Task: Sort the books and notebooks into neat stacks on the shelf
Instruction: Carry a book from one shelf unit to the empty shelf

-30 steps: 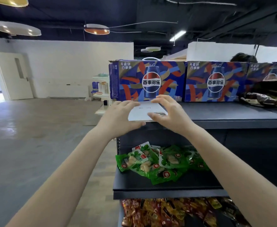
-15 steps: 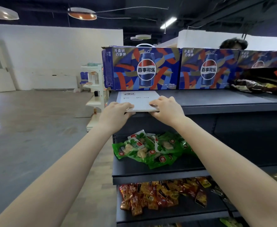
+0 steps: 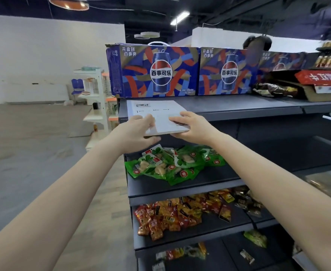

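— Where do we have the notebook (image 3: 156, 114)?

— Flat on the left end of the top shelf (image 3: 239, 106), just in front of the left cola box (image 3: 152, 71). Its near edge sticks out past the shelf's front lip.

— And our hands?

— Our left hand (image 3: 135, 132) pinches the near left corner, fingertips on the cover and a digit beneath. Our right hand (image 3: 196, 128) pinches the near right corner the same way.

— What lies below?

— Green snack packets (image 3: 170, 165) are heaped on the next shelf, with red and yellow packets (image 3: 172, 216) on the one under that.
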Demonstrator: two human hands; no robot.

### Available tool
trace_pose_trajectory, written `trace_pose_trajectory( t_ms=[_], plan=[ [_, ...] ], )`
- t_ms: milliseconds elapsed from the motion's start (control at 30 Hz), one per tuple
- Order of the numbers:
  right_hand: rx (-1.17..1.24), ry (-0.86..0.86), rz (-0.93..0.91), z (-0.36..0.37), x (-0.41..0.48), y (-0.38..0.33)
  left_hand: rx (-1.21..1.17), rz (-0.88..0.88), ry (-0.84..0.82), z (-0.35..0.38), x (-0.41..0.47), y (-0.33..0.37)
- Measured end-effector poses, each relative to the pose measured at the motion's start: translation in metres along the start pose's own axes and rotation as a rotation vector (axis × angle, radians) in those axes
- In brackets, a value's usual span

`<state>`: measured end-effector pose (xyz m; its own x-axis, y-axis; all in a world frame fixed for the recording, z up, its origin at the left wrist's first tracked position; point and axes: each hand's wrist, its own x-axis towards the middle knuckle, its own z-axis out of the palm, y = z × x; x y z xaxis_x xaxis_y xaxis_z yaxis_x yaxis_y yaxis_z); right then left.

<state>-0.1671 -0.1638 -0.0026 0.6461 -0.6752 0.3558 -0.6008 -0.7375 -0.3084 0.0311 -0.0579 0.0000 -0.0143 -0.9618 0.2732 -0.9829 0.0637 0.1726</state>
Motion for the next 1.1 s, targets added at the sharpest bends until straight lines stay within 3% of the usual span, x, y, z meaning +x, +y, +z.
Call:
trace_pose_trajectory(
  t_ms=[133,300,433,1100],
  plan=[
    [0.032,0.084,-0.005,0.011,-0.022,0.004,0.12,0.042,0.12,0.012,-0.008,0.014],
    [-0.067,0.173,-0.007,0.023,-0.054,0.016,0.13,0.147,0.142,0.041,-0.017,0.026],
    [-0.076,0.144,-0.04,0.029,-0.076,0.03,0.17,0.298,0.3,0.072,-0.026,0.029],
    [0.04,0.094,-0.135,0.034,-0.199,0.101,0.342,0.295,0.344,0.158,-0.085,0.123]
  ],
)
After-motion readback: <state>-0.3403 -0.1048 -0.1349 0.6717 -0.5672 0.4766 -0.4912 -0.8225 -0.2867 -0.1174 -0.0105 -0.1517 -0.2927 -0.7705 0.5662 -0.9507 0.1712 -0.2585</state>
